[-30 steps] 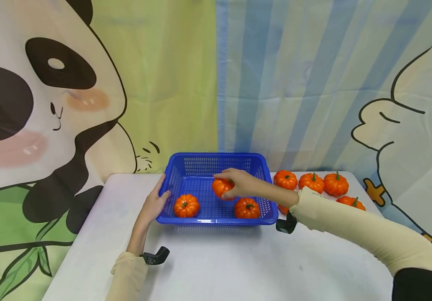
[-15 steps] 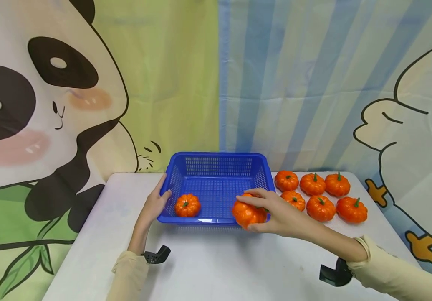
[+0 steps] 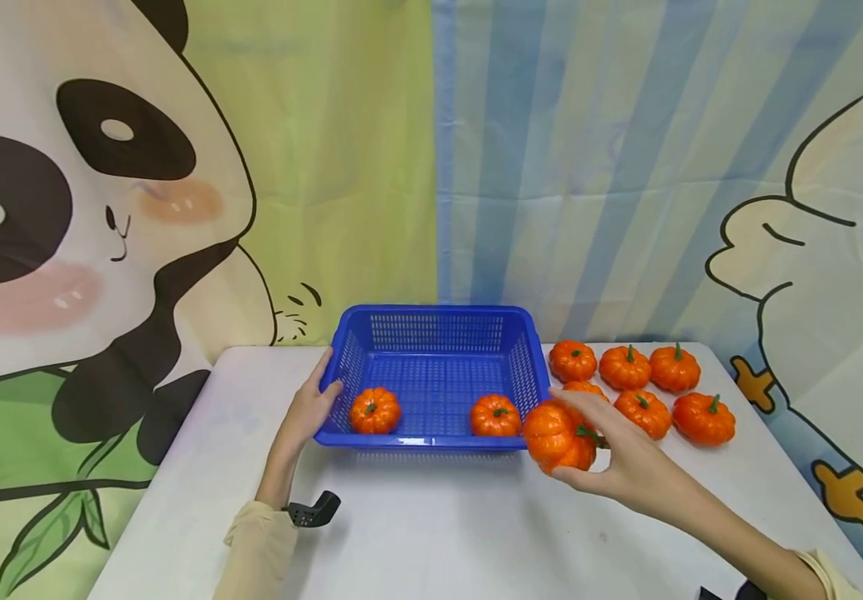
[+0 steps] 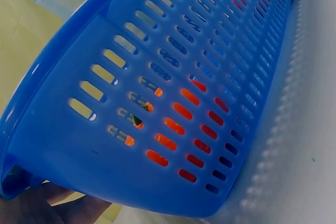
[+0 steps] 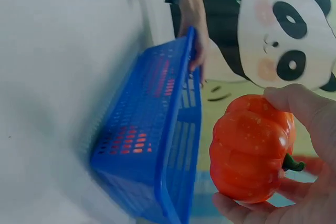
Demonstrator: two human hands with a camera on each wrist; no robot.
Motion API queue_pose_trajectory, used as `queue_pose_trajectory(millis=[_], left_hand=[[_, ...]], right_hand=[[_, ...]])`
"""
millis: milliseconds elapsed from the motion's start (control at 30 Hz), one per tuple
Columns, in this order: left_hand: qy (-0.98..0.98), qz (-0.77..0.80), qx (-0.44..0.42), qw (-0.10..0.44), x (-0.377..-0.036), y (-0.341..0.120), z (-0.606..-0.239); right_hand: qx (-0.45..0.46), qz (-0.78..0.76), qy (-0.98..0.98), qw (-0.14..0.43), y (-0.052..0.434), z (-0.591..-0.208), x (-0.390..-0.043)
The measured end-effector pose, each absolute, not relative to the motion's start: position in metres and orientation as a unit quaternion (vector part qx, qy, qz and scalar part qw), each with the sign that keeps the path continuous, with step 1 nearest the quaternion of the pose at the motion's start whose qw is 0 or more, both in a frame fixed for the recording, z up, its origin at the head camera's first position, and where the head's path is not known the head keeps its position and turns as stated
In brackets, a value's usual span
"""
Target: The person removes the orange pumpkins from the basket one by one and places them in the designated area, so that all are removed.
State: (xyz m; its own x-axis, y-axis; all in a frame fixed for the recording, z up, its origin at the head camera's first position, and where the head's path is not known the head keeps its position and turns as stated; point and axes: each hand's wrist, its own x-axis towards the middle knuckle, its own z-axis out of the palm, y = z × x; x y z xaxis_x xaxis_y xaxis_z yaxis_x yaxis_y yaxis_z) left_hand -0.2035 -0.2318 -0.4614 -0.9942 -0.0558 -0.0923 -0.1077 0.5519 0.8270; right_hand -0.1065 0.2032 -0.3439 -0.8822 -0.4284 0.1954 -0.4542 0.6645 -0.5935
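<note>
As left hand (image 3: 309, 408) gripped basket (image 3: 431, 317) rim, right hand (image 3: 629, 467) fingers curled round pumpkin (image 3: 557, 435) just outside basket; two pumpkins inside, six on table (image 3: 431, 533).

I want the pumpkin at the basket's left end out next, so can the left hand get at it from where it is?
Probably yes. The left hand rests on the basket rim right beside that pumpkin, the basket is open on top, and nothing covers it.
</note>
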Motion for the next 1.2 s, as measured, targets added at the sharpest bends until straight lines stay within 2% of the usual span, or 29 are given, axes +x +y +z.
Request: queue_pose_trajectory(millis=[333,633,867,1100,1200], left_hand=[[0.879,0.474,-0.048,0.026,-0.202,-0.232,-0.462],[0.875,0.481,-0.049,0.029,-0.204,-0.231,-0.463],[0.874,0.483,-0.045,0.026,-0.204,-0.234,-0.461],[0.877,0.478,-0.046,0.027,-0.204,-0.232,-0.463],[0.877,0.478,-0.048,0.025,-0.203,-0.232,-0.462]], right_hand=[[0.098,0.363,-0.926,0.031,0.238,-0.367,-0.095],[-0.018,0.391,-0.920,0.001,0.256,-0.411,-0.088],[-0.024,0.391,-0.920,0.003,0.257,-0.446,-0.099],[-0.045,0.399,-0.915,-0.030,0.262,-0.481,-0.115],[-0.043,0.397,-0.916,-0.027,0.264,-0.490,-0.119]])
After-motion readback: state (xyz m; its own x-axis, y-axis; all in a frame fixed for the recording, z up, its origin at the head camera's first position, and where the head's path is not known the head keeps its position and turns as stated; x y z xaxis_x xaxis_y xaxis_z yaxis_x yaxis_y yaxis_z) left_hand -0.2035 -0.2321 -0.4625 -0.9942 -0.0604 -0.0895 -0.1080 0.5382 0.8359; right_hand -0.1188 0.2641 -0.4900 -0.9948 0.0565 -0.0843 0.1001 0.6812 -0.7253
